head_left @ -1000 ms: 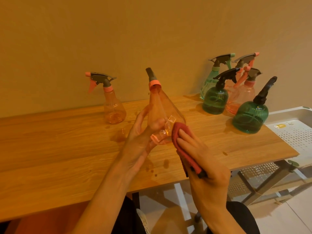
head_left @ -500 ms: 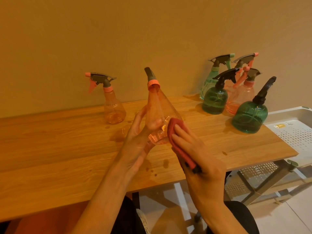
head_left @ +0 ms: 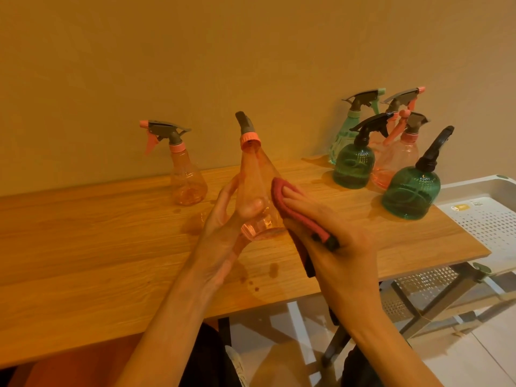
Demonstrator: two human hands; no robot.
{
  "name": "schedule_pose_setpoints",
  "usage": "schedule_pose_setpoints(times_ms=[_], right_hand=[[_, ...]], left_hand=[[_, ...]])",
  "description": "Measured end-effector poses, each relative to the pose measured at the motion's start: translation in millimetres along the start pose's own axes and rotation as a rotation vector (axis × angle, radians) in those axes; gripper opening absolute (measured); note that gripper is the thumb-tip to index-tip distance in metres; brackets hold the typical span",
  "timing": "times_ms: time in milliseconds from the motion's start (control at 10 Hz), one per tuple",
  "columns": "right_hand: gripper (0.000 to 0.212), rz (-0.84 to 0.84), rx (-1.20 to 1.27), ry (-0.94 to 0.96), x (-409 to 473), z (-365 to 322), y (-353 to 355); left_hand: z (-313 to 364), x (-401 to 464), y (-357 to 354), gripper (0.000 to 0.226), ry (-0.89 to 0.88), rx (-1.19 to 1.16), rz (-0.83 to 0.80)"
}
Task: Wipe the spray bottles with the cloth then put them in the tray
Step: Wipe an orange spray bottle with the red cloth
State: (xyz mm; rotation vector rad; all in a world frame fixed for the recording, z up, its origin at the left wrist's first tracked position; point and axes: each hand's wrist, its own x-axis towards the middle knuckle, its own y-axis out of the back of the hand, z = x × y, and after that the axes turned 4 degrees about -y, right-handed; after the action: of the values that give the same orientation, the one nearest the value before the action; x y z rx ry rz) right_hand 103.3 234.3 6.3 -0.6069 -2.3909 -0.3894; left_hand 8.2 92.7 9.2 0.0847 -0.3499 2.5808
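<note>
My left hand (head_left: 223,219) grips the orange bottle (head_left: 255,188) above the table (head_left: 97,247), thumb curled on its belly, neck tilting up and away. My right hand (head_left: 335,247) presses the cloth (head_left: 290,208) flat against the bottle's right side. The tray (head_left: 485,210) lies off right, nearer my right hand. The bottle's trigger is hidden behind its neck.
</note>
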Motion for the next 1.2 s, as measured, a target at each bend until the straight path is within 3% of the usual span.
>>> schedule_pose_setpoints(times_ms=[100, 200, 300, 500, 700, 800, 900, 1000, 1200], right_hand=[[0.032, -0.049, 0.08, -0.119, 15.6, -10.5, 3.9], [0.03, -0.104, 0.046, -0.155, 35.8, -15.3, 7.5], [0.031, -0.064, -0.09, -0.107, 49.8, -14.8, 6.3], [0.042, -0.155, -0.027, -0.225, 32.6, -22.5, 1.9], [0.041, -0.038, -0.191, 0.004, 4.2, -2.5, 0.5], [0.033, 0.021, -0.175, -0.018, 18.4, -8.6, 1.7], [0.032, 0.012, -0.137, -0.033, 29.9, -16.3, 4.0], [0.032, -0.111, -0.003, -0.104, 25.2, -20.8, 7.0], [0.035, -0.088, -0.154, 0.058, 18.8, -8.2, 0.5]], left_hand=[[1.6, 0.1, 2.5, 0.106, 0.009, 0.009, -0.065], [0.5, -0.5, 4.5, 0.115, -0.011, 0.033, -0.12], [-2.6, -2.0, 3.2, 0.109, -0.009, 0.048, -0.179], [-3.7, 0.1, 0.3, 0.109, -0.036, 0.026, -0.148], [-4.0, 0.4, 0.6, 0.114, -0.007, -0.035, -0.174], [-1.5, -0.7, -1.7, 0.115, -0.016, -0.025, -0.213], [1.0, -0.6, -2.2, 0.115, -0.046, -0.037, -0.213], [2.6, -0.4, 0.8, 0.115, -0.057, -0.061, -0.195], [-0.7, -2.5, 0.5, 0.105, -0.073, -0.038, -0.233]])
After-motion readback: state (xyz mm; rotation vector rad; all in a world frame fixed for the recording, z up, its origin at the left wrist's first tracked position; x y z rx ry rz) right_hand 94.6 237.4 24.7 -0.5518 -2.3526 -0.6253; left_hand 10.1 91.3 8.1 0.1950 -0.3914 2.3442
